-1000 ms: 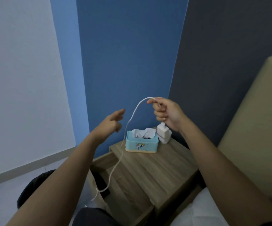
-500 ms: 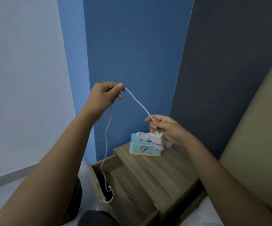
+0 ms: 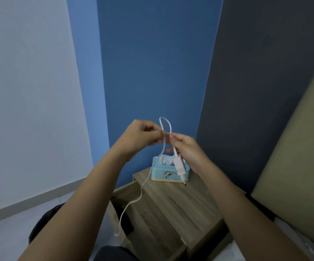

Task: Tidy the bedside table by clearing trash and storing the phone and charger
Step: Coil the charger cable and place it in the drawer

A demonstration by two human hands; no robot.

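- Above the bedside table, both hands are meeting in mid-air, and a short loop of cable is standing up between them.
- Left hand: fingers are curled and pinching the cable at the loop's left leg; from this pinch the long free run is hanging down.
- Right hand: thumb and forefinger are pinching the loop's right leg, with the charger dangling just below on its short lead, pins pointing down.
- Free run: it is trailing down past the left edge of the tissue box and over the open drawer; its end is hanging low near the drawer's front-left corner.
- Step in hand, as judged: the cable is being gathered into coils ahead of storage; only the first loop appears formed, so coiling is at an early stage.
- Next move, as judged: the left hand needs to slide down the slack, draw up a further length and lay it beside the first loop while the right hand keeps the bundle together.
- Risk, as judged: the swinging charger is hanging close to the tissue box and may knock it.
- Phone: a dark shape is lying inside the drawer, but whether that is the phone cannot be told.
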